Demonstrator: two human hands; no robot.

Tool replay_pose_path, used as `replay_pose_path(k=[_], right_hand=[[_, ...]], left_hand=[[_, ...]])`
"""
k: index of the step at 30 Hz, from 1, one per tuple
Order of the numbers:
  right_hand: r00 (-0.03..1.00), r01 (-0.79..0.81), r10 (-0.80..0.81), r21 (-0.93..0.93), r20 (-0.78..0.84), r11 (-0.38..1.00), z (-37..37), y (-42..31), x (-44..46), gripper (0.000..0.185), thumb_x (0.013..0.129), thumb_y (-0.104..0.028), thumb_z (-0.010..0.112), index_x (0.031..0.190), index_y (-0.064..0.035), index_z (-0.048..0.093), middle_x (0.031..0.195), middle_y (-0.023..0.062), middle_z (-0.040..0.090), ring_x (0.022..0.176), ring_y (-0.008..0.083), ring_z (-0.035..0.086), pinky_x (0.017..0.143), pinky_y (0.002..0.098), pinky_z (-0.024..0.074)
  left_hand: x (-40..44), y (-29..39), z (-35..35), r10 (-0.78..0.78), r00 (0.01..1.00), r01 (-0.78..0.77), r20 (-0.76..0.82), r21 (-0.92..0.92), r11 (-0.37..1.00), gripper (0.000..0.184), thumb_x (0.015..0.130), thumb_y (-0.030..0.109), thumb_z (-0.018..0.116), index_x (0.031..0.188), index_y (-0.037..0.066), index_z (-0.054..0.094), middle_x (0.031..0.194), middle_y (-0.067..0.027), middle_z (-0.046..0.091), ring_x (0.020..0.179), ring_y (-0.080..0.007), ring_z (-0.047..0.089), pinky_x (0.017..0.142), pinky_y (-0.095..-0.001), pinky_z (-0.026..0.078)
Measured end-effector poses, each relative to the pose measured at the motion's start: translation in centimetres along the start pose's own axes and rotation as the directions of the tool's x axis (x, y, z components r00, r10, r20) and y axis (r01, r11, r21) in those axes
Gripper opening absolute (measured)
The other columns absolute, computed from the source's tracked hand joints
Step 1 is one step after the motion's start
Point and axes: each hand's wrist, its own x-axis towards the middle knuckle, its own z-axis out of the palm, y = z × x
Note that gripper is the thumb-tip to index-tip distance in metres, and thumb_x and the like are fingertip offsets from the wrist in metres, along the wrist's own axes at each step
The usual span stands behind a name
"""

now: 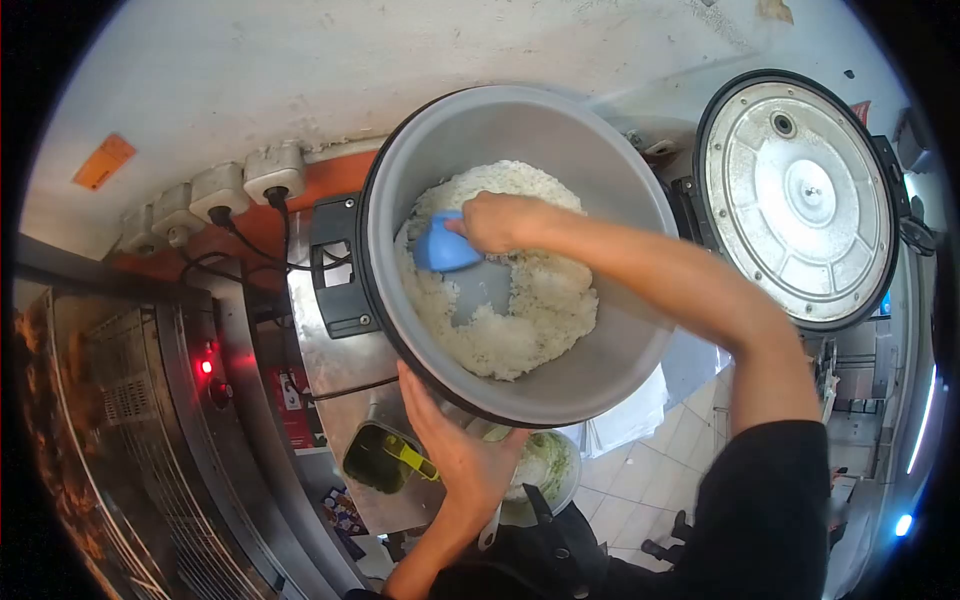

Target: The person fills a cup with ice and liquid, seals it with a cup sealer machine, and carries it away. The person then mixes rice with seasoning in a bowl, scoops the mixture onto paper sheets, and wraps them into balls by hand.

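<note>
1. Cooked rice [540, 335] is being worked inside the large rice cooker [625, 345]; the step in hand appears to be scooping or loosening. The rice is spread unevenly over the bottom, with a patch of grey base exposed near the middle.
2. The blue scoop [440, 248] is gripped by the right hand [495, 222], its fingers closed around the handle. It is set down among the rice at the left of the pot; how much is carried in it cannot be told.
3. The left hand [465, 465] is placed at the near outer side of the cooker, with fingers and thumb spread wide. The cooker seems to be steadied by it, though how firmly cannot be judged.
4. For a full scoop, the edge would need to be kept low and pushed under the thicker rice, then levelled before being raised clear of the wall.
5. The cooker's lid [775, 220] is swung open at the right. Beneath the near rim, a bowl [572, 475] is partly hidden; beside the left hand, a dark container [375, 462] with a yellow-green handle [412, 458] is seen on the metal bench [335, 365].
</note>
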Motion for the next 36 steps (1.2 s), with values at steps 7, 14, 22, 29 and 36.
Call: replay_pose_path(k=[7,14,22,29,36], right_hand=[[0.995,0.023,-0.036,0.143,0.089,0.989,1.9,-1.3,-2.2,0.055,0.105,-0.037,0.035,0.088,0.0011,0.071,0.089,0.0267,0.067,0.081,0.0387,0.067,0.078,0.0464,0.0525],[0.976,-0.218,0.207,0.188,0.073,0.958,-4.6,3.3,-3.4,0.065,0.106,-0.043,0.031,0.087,0.0079,0.066,0.080,0.0275,0.065,0.072,0.0378,0.066,0.069,0.0457,0.0536],[0.816,-0.316,0.143,0.225,0.559,0.922,3.3,1.1,-7.0,0.064,0.104,-0.047,0.036,0.070,0.0041,0.054,0.054,0.0103,0.048,0.045,0.0224,0.051,0.048,0.0409,0.0463],[0.730,-0.229,-0.065,0.333,0.681,0.915,-0.4,-1.0,-6.4,0.058,0.104,-0.051,0.035,0.071,-0.0046,0.046,0.052,0.0031,0.040,0.041,0.0165,0.039,0.040,0.0347,0.0360],[0.666,-0.491,-0.016,0.454,0.746,0.744,3.0,-1.0,-7.1,0.057,0.101,-0.057,0.036,0.078,-0.0059,0.043,0.056,-0.0023,0.032,0.041,0.0110,0.033,0.039,0.0284,0.0320]], left_hand=[[0.3,-0.4,0.1,0.023,1.000,-0.023,0.003,-0.050,0.998,0.133,0.050,0.007,0.095,0.150,-0.007,0.008,0.154,-0.0337,0.014,0.142,-0.0498,0.021,0.116,-0.0538,0.021],[-0.1,-0.8,0.1,0.014,1.000,-0.014,0.004,-0.016,1.000,0.138,0.049,0.013,0.097,0.151,-0.006,0.006,0.148,-0.0284,0.022,0.138,-0.0436,0.027,0.115,-0.0527,0.021],[-0.1,0.1,0.3,-0.024,1.000,0.024,-0.017,-0.001,1.000,0.132,0.050,0.006,0.094,0.151,-0.007,0.008,0.149,-0.0313,0.022,0.137,-0.0457,0.028,0.114,-0.0517,0.023],[0.0,0.5,0.2,-0.009,1.000,0.009,-0.019,0.034,0.999,0.132,0.050,0.005,0.094,0.150,-0.008,0.010,0.150,-0.0334,0.022,0.135,-0.0474,0.029,0.113,-0.0526,0.025],[0.0,0.7,0.0,0.000,1.000,0.000,-0.030,0.002,1.000,0.131,0.049,0.005,0.094,0.150,-0.007,0.011,0.149,-0.0331,0.024,0.134,-0.0476,0.032,0.112,-0.0525,0.027]])
